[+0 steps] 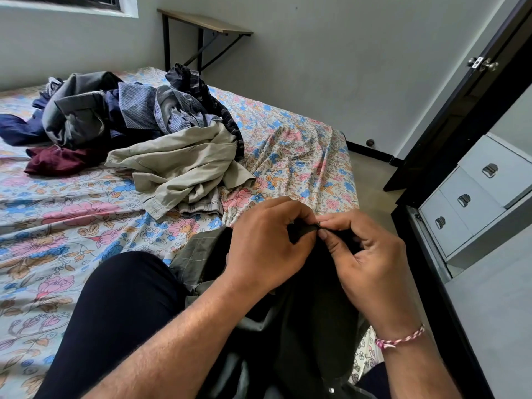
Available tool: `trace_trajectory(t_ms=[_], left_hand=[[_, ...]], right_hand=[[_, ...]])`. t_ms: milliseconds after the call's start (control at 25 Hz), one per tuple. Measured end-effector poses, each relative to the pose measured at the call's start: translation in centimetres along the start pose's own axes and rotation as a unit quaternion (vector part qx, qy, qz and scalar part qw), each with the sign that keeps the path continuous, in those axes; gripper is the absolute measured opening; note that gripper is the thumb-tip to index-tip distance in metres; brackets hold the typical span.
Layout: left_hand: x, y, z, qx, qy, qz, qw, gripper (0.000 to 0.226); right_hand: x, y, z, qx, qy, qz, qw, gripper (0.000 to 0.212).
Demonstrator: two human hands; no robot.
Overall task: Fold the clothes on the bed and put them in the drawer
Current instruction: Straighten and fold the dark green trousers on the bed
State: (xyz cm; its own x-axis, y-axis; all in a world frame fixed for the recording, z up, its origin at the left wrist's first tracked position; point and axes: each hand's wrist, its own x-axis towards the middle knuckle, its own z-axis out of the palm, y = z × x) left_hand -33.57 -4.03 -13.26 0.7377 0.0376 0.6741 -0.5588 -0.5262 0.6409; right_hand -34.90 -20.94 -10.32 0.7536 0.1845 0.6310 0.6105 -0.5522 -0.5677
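Lap: a dark olive-grey checked cloth garment [198, 254] lies over the person's legs at the bed's near edge, its bulk hanging down between the two forearms; the left leg in black trousers [115, 312] lies on the sheet beside it.
Left hand: the left hand [264, 249] has its fingers [299, 214] curled over the garment's top edge, pinching a small fold of it.
Right hand: the right hand [371, 254] pinches the same fold from the other side, thumb and forefinger tips touching the left hand's; a pink and white braided thread bracelet [400, 338] sits on its wrist.
Bed: a floral sheet in pink, blue and orange [72, 214] covers the bed.
Pile: further back on the sheet lies an unfolded heap, with a crumpled beige cotton garment [184, 162] nearest, a maroon piece [54, 161] to its left, and grey, blue-checked and navy clothes [121, 108] behind.
Drawers: to the right, off the bed, a white cabinet of drawers with metal cup handles [472, 203] stands inside a black frame, its drawers closed.
Far wall: a wooden-topped bench on black legs [207, 24] stands against the wall beyond the bed.
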Motion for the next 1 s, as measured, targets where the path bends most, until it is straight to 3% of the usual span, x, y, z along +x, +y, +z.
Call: trace_trajectory(t_ms=[120, 200, 320, 440, 480, 640, 680, 720, 800, 840, 880, 920, 1000], left_hand=[[1.1, -3.3, -1.0, 0.033, -0.131, 0.067, 0.989, 0.013], [1.8, -5.3, -2.3, 0.032, -0.143, 0.079, 0.986, 0.015], [2.0, -6.7, -3.7, -0.086, -0.123, -0.002, 0.989, 0.02], [2.2, -7.1, -4.0, -0.17, -0.095, -0.075, 0.978, 0.021], [2.4, -7.4, -4.0, -0.166, -0.095, -0.093, 0.977, 0.017], [2.5, -8.3, -5.8, -0.093, -0.134, -0.12, 0.979, 0.022], [2.4, -8.5, -6.6, -0.147, -0.183, -0.114, 0.965, 0.02], [2.1, -8.4, -7.5, -0.253, -0.253, -0.1, 0.928, 0.017], [1.8, -8.0, -8.6, -0.483, -0.332, -0.097, 0.804, 0.049], [1.9, -8.4, -8.3, -0.521, -0.326, -0.103, 0.782, 0.06], [2.1, -8.9, -7.6, -0.506, -0.282, -0.124, 0.806, 0.057], [2.3, -9.4, -6.4, -0.434, -0.217, -0.16, 0.859, 0.044], [2.5, -10.5, -3.5, -0.198, -0.154, -0.235, 0.939, 0.016]], right_hand=[[0.3, 2.2, -0.1, -0.031, -0.016, 0.11, 0.993, 0.012], [0.5, 3.6, -0.2, 0.0, -0.007, 0.181, 0.983, 0.014], [0.9, 4.7, -0.9, 0.145, -0.039, 0.25, 0.956, 0.009], [1.0, 5.2, -1.7, 0.216, -0.057, 0.28, 0.934, 0.009], [1.0, 5.2, -1.7, 0.211, -0.059, 0.282, 0.934, 0.002], [1.0, 5.4, -2.3, 0.178, -0.052, 0.239, 0.953, 0.012], [0.8, 5.5, -3.1, 0.199, -0.132, 0.196, 0.951, 0.019], [0.4, 5.1, -3.8, 0.249, -0.247, 0.152, 0.924, 0.024], [-0.2, 4.5, -4.5, 0.334, -0.415, 0.1, 0.84, 0.032], [-0.6, 4.8, -4.0, 0.333, -0.44, 0.108, 0.827, 0.032], [-1.0, 5.4, -3.0, 0.289, -0.414, 0.132, 0.853, 0.025], [-1.3, 6.4, -1.7, 0.213, -0.354, 0.169, 0.895, 0.016], [-1.6, 8.5, 1.4, 0.036, -0.239, 0.27, 0.932, 0.015]])
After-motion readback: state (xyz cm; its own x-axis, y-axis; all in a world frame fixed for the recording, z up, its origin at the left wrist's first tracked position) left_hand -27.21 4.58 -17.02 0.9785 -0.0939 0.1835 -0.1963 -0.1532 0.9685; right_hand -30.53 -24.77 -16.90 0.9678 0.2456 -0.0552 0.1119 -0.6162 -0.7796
